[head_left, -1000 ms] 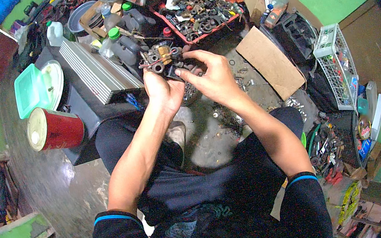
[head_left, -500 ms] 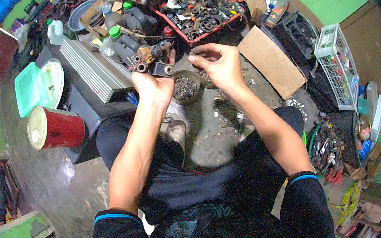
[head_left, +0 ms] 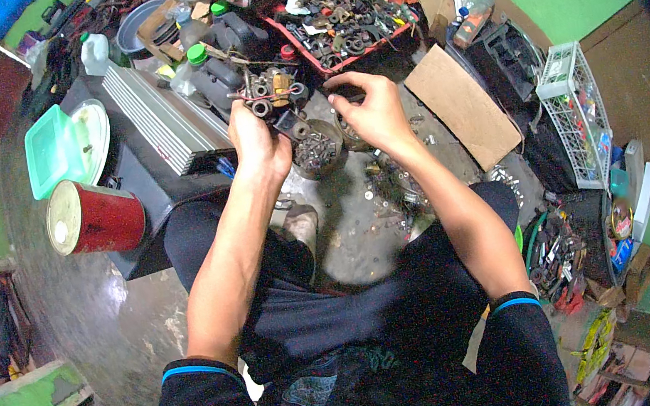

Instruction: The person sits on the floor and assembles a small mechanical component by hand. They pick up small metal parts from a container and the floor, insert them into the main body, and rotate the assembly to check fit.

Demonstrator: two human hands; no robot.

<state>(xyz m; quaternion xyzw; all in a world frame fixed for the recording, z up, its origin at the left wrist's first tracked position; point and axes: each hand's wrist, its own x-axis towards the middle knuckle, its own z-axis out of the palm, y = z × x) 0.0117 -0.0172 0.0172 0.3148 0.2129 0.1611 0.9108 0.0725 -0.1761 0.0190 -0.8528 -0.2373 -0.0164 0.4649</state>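
Note:
My left hand (head_left: 260, 147) is closed from below round a greasy carburetor-like machine part (head_left: 275, 91), with a brass-coloured body, round metal ends and a dark block hanging at its lower side. To its right, my right hand (head_left: 370, 110) is raised with thumb and forefinger curved and apart; I see nothing between them, and its other fingers are partly hidden. Below and between both hands stands a round tin (head_left: 320, 168) filled with small screws or bolts. A second small container of hardware (head_left: 351, 140) is partly covered by my right hand.
A red crate (head_left: 345, 59) heaped with used parts stands ahead. Loose hardware (head_left: 395, 192) lies on the floor between my legs. A cardboard sheet (head_left: 462, 107) and a white basket (head_left: 577, 115) are at right. Left are a red can (head_left: 96, 216), a green tub (head_left: 53, 151) and ribbed panels (head_left: 166, 122).
My left hand has turned the machine part, so its brass-coloured body and round ends face differently and sit further right. My right hand has shifted slightly, its thumb and forefinger further apart.

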